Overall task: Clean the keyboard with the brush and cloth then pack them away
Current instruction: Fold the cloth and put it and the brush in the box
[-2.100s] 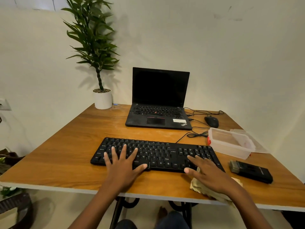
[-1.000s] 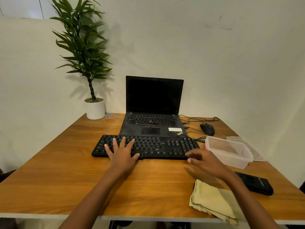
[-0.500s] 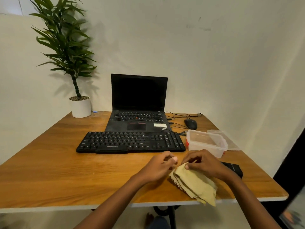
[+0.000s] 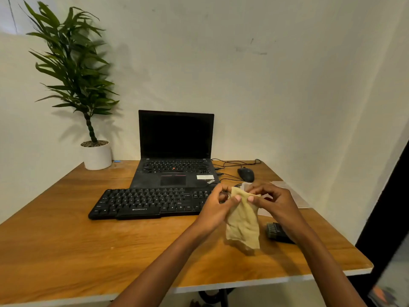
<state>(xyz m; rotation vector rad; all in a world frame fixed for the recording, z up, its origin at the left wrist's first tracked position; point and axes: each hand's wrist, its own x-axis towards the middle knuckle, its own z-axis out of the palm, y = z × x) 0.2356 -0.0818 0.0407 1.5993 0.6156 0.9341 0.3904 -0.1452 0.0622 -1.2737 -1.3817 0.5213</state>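
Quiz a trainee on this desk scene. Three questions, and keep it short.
1. True or false: the left hand and right hand both pinch the cloth.
2. The brush lies on the table: A) left of the cloth, B) right of the cloth, C) under the cloth.
3. Fill in: the keyboard lies just in front of the ____.
Key: 1 true; 2 B; 3 laptop.
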